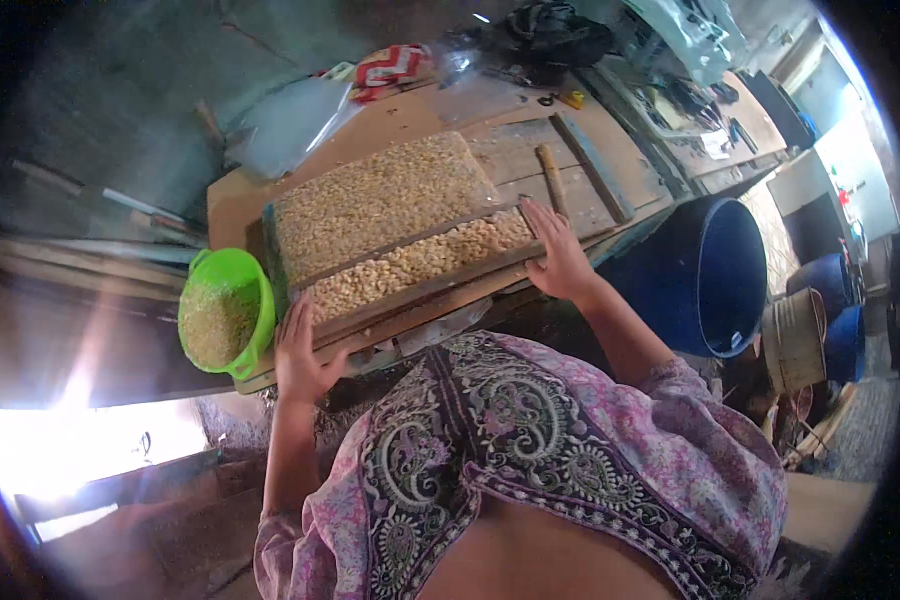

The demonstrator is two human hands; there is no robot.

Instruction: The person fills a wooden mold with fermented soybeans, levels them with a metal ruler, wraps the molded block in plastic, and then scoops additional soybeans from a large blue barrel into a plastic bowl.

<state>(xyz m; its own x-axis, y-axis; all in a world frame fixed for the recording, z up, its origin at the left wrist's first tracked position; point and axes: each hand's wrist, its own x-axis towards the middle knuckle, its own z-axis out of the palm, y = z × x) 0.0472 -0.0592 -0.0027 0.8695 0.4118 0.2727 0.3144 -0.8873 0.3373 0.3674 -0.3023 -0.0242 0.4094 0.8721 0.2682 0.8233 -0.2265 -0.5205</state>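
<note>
A broad slab of pale, nut-like pieces stuck together [380, 200] lies on a wooden board. Along its near side runs a narrower strip of the same pieces [425, 262], parted from it by a thin dark line. A wooden bar [400, 300] edges the strip on my side. At the strip's left end rests my left hand [308, 360], fingers stretched out and thumb apart. My right hand [560, 252] lies at the right end, also with extended fingers, by the bar's end. Neither hand appears to grip anything; exact fingertip contact is hard to tell.
A green plastic basket [225, 320] with fine crumbs stands left of the board. A short wooden stick [551, 178] and a wooden batten [592, 165] lie at the right. Beyond them are plastic bags [295, 125]. A large blue barrel [705, 275] stands right of the table.
</note>
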